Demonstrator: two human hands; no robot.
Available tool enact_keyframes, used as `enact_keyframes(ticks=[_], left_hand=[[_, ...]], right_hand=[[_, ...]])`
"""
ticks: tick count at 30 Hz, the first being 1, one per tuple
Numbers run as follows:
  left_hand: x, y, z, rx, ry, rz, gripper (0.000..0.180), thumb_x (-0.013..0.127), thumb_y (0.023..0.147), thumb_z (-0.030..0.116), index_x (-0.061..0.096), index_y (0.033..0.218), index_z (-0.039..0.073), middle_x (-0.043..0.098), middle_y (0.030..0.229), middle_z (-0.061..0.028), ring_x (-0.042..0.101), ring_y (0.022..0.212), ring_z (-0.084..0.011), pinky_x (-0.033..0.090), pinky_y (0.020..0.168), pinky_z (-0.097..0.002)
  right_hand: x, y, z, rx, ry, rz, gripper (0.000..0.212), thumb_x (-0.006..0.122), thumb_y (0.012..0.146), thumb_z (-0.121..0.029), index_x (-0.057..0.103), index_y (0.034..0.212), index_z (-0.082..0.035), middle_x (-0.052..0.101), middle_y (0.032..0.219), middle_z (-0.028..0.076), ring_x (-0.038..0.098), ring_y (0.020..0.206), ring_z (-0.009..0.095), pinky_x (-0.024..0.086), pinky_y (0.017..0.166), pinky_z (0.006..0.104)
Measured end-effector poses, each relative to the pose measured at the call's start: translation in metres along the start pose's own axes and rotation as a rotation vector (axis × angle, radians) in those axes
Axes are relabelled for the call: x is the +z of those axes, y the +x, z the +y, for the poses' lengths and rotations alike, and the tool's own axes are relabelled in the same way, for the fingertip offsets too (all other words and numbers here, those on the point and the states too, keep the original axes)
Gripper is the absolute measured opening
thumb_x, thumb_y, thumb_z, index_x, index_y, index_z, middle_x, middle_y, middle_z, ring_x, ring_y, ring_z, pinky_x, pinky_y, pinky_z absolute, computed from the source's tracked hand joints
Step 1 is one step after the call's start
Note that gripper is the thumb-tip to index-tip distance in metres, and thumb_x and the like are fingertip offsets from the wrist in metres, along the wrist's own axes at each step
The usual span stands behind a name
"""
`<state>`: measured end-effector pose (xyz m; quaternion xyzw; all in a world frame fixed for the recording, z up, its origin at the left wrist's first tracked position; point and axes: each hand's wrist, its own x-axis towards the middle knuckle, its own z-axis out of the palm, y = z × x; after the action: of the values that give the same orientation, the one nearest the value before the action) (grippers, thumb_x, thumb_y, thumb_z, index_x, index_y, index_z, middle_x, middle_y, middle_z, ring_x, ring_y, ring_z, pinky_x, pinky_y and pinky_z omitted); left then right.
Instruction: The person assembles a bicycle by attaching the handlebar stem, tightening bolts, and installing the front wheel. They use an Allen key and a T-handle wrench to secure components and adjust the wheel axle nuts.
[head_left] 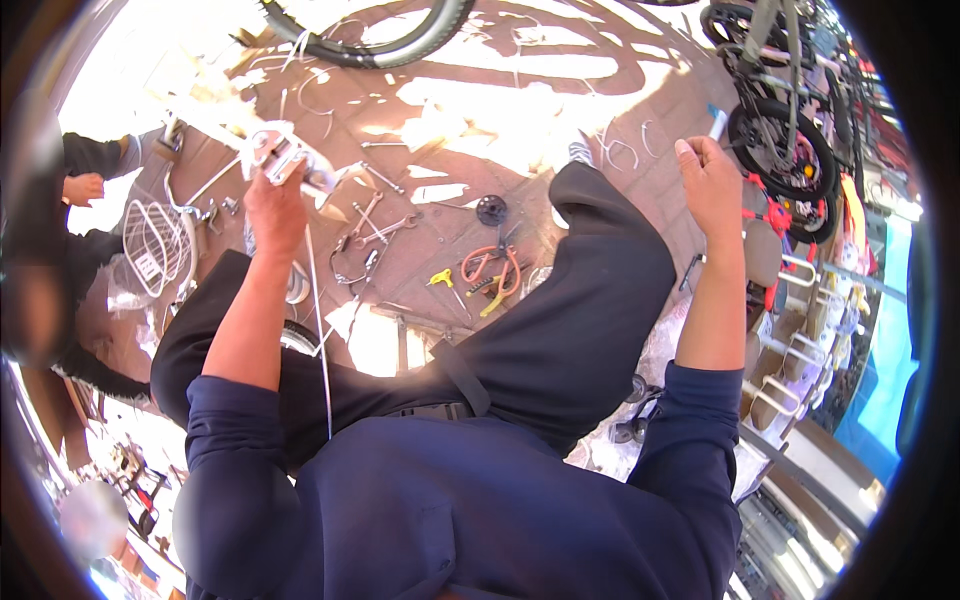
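Observation:
My left hand (275, 215) is closed round a bright silver-and-white metal part (280, 150) with reddish spots; glare hides its exact kind. Below that hand a thin pale cable (318, 330) runs down over my lap. My right hand (712, 185) is raised at the right, fingers curled in and thumb on top. Just beyond its fingers shows a small blue-and-white piece (717, 122); whether the hand holds it is unclear. Between my legs lie wrenches (385, 232), a yellow hex key (442, 280), orange-handled pliers (490, 265) and a black round part (491, 209).
A bicycle wheel (385, 50) stands at the top. Another person's hand (84, 189) is at the left, near a white wire basket (160, 248). Small bikes with black wheels (782, 150) line the right side. Cut plastic strips (620, 155) lie on the brick paving.

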<state>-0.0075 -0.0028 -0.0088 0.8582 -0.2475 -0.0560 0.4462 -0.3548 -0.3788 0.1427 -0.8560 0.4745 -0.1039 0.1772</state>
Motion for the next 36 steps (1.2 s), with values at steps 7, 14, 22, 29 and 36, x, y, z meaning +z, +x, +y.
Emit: enact_keyframes(ticks=[7,14,22,29,36], left_hand=[[-0.008,0.015,-0.025,0.009,0.001,-0.138,0.028,0.062,0.101,0.017,0.068,0.123,0.001,0.073,0.112,-0.0101,0.068,0.098,-0.0193,0.052,0.09,-0.0324],[-0.019,0.033,-0.031,-0.046,-0.037,-0.148,0.027,0.063,0.101,0.016,0.068,0.121,-0.001,0.072,0.108,-0.008,0.067,0.096,-0.0173,0.051,0.088,-0.0307],[-0.032,0.048,-0.037,-0.148,0.013,-0.144,0.023,0.065,0.1,0.015,0.069,0.119,0.004,0.07,0.105,-0.0033,0.064,0.092,-0.0115,0.051,0.077,-0.0255],[-0.033,0.03,-0.023,-0.178,-0.03,-0.142,0.02,0.064,0.1,0.011,0.068,0.119,0.006,0.066,0.099,-0.0006,0.059,0.085,-0.0089,0.049,0.075,-0.0245],[-0.028,0.023,-0.038,-0.167,-0.118,-0.131,0.022,0.063,0.096,0.002,0.066,0.117,0.004,0.068,0.103,-0.0049,0.064,0.09,-0.0128,0.051,0.081,-0.0272]], right_hand=[[0.139,-0.215,0.26,0.705,0.087,-0.265,0.038,0.061,0.09,-0.036,0.072,0.099,-0.001,0.071,0.102,0.025,0.067,0.101,0.044,0.052,0.088,0.0493],[0.306,-0.383,0.248,0.441,-0.245,-0.739,0.032,0.053,0.089,-0.025,0.077,0.091,-0.004,0.073,0.103,0.019,0.069,0.101,0.038,0.054,0.091,0.0477],[0.346,-0.363,0.225,0.926,0.031,-0.251,0.03,0.052,0.092,-0.014,0.066,0.117,-0.008,0.07,0.113,0.016,0.067,0.105,0.039,0.054,0.092,0.0471],[0.307,-0.3,0.239,0.593,-0.255,-0.497,0.033,0.05,0.098,-0.016,0.057,0.129,-0.005,0.06,0.129,0.022,0.067,0.11,0.035,0.057,0.089,0.0459],[0.324,-0.314,0.236,0.623,-0.237,-0.57,0.029,0.046,0.1,-0.019,0.063,0.122,-0.01,0.07,0.117,0.015,0.071,0.104,0.032,0.057,0.082,0.0455]])
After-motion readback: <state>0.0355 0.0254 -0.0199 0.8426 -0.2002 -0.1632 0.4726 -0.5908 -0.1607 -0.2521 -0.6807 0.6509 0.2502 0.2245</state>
